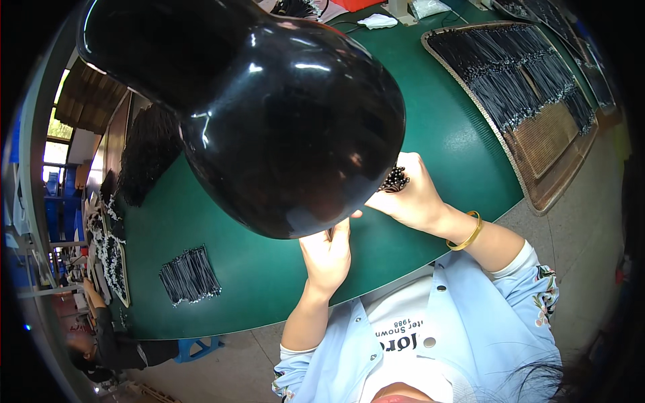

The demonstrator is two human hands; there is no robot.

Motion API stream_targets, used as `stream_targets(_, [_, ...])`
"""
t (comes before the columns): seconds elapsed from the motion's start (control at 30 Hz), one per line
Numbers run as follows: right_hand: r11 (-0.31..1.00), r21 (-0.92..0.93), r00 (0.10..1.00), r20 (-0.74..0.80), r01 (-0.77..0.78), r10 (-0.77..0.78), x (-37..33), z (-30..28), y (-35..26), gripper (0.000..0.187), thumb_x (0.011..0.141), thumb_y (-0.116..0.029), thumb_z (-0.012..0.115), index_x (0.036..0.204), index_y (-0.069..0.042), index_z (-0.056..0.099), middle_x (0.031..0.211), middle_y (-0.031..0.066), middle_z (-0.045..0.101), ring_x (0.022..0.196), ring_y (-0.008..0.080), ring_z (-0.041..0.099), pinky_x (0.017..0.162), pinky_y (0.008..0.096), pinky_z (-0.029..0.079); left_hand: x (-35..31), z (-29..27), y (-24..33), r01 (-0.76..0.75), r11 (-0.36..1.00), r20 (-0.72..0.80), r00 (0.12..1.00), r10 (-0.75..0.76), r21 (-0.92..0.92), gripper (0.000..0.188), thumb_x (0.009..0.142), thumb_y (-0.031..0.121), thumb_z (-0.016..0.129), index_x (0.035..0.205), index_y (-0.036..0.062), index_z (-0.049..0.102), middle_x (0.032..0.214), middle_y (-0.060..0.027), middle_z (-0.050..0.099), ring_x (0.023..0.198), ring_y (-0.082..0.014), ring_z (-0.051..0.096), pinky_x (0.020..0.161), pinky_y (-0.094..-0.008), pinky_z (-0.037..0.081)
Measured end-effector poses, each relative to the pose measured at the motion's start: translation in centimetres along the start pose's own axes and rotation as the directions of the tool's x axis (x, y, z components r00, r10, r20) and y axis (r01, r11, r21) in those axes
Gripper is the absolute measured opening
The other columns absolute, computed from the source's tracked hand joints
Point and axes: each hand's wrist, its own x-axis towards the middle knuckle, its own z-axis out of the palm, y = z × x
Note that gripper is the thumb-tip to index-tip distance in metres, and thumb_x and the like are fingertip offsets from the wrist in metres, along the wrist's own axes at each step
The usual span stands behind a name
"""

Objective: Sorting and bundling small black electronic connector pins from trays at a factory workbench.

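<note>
My right hand [413, 196] is closed around a bundle of thin black cables [395, 180], whose round ends show beside the thumb. My left hand [326, 258] is raised at the table's near side, its fingers curled and partly hidden behind a glossy black lamp shade [295, 127]. What lies in its grip does not show. To the left, a neat stack of short black cables [190, 275] with pale tips rests on the green table [262, 282].
The large lamp shade covers the table's middle. At right, a woven tray [537, 151] carries rows of black cables [510, 74]. A dark heap of cables [149, 151] lies far left, near white-tipped pieces [107, 248]. Another person [111, 342] sits at lower left by a blue stool [199, 348].
</note>
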Motion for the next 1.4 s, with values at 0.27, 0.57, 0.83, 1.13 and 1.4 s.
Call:
stream_targets(0.27, [0.998,-0.048,0.999,-0.004,-0.039,0.039,0.0,-0.2,-0.2,0.014,0.069,-0.006,0.062,0.081,0.001,0.058,0.064,0.0022,0.058,0.057,0.0032,0.047,0.051,0.0218,0.041,0.0,0.0,0.0,0.014,1.000,0.003,1.000,-0.014,0.005,0.026,0.092,0.015,0.045,0.075,-0.0017,0.056,0.050,0.0073,0.035,0.042,-0.0003,0.025,0.040,-0.0187,0.018])
stream_targets(0.57, [0.983,0.064,0.981,-0.081,-0.173,0.178,-0.6,-2.0,-0.6,0.015,0.077,-0.013,0.064,0.081,0.001,0.059,0.067,-0.0014,0.058,0.059,0.0023,0.046,0.052,0.0198,0.039,0.1,0.0,0.6,0.073,0.997,-0.005,0.997,-0.073,0.008,0.025,0.091,0.016,0.047,0.075,-0.0024,0.055,0.050,0.0065,0.035,0.042,-0.0004,0.024,0.039,-0.0181,0.018])
stream_targets(0.83, [0.988,-0.148,0.625,-0.766,0.053,-0.149,-7.4,-17.2,-6.6,0.011,0.080,-0.013,0.062,0.085,-0.003,0.061,0.059,-0.0090,0.044,0.048,0.0001,0.035,0.046,0.0164,0.032,-0.2,-0.4,1.2,0.044,0.992,-0.017,0.999,-0.046,-0.121,0.026,0.091,0.012,0.045,0.072,-0.0042,0.054,0.047,0.0046,0.035,0.039,-0.0014,0.026,0.038,-0.0179,0.019])
stream_targets(1.13, [0.839,-0.221,0.057,-0.973,-0.498,-0.222,-24.0,-27.6,-4.4,0.017,0.079,-0.019,0.063,0.089,-0.005,0.062,0.054,-0.0062,0.043,0.042,0.0018,0.035,0.039,0.0195,0.025,-0.3,0.4,1.7,0.054,0.993,0.039,0.998,-0.050,-0.105,0.032,0.093,0.018,0.041,0.069,-0.0020,0.050,0.042,0.0033,0.029,0.035,-0.0031,0.023,0.036,-0.0185,0.019])
stream_targets(1.4, [0.872,-0.233,0.092,-0.972,-0.430,-0.215,-21.7,-26.9,-4.8,0.025,0.080,-0.015,0.061,0.102,-0.005,0.060,0.054,-0.0088,0.034,0.044,0.0020,0.029,0.042,0.0201,0.023,-0.1,0.2,1.5,0.049,0.997,0.014,0.999,-0.048,-0.056,0.034,0.094,0.020,0.040,0.071,-0.0015,0.052,0.041,0.0040,0.027,0.035,-0.0029,0.023,0.036,-0.0190,0.018])
